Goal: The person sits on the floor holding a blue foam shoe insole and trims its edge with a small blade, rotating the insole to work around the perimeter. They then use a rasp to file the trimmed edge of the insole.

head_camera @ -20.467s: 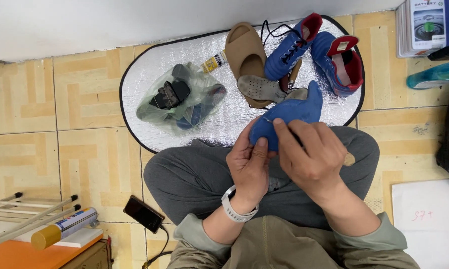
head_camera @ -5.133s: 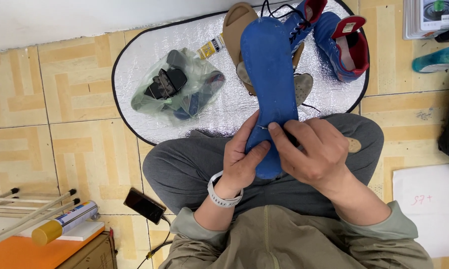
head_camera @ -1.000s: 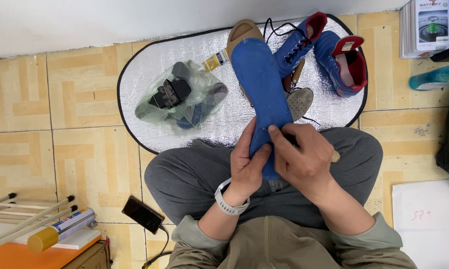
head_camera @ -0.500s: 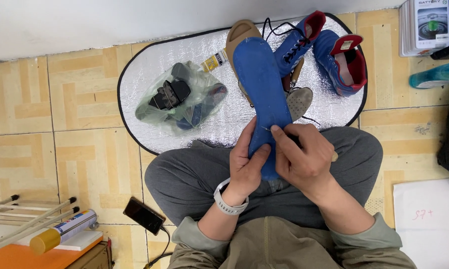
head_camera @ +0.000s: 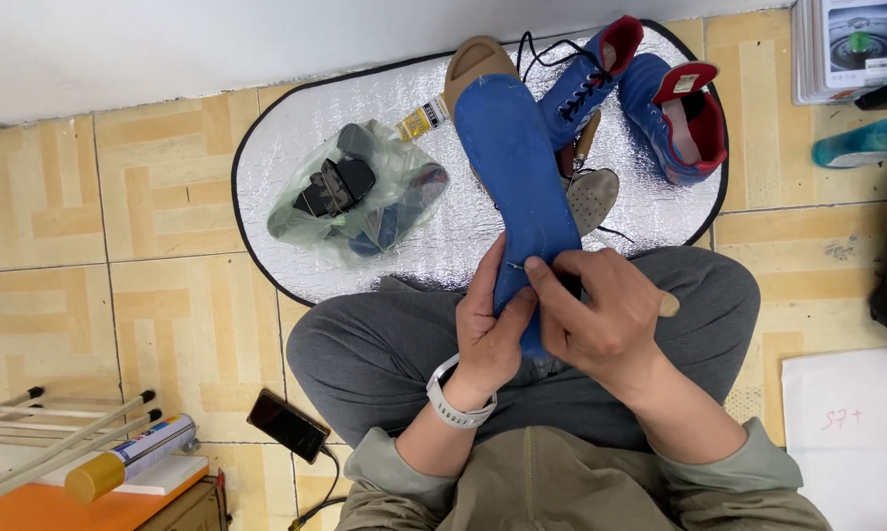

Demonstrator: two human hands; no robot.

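still upright, blue insole barely shifted (heel end), both hands gripping it

Tan patterned floor tiles, white wall along the top, orange surface at lower left

Olive-green sleeves, grey trousers, white wristband on left wrist

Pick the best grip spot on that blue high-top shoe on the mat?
Grip the blue high-top shoe by its red-lined collar, coming from above: it lies with the opening facing up, the rim is exposed and nothing covers it, while its toe end sits close against the other shoe.
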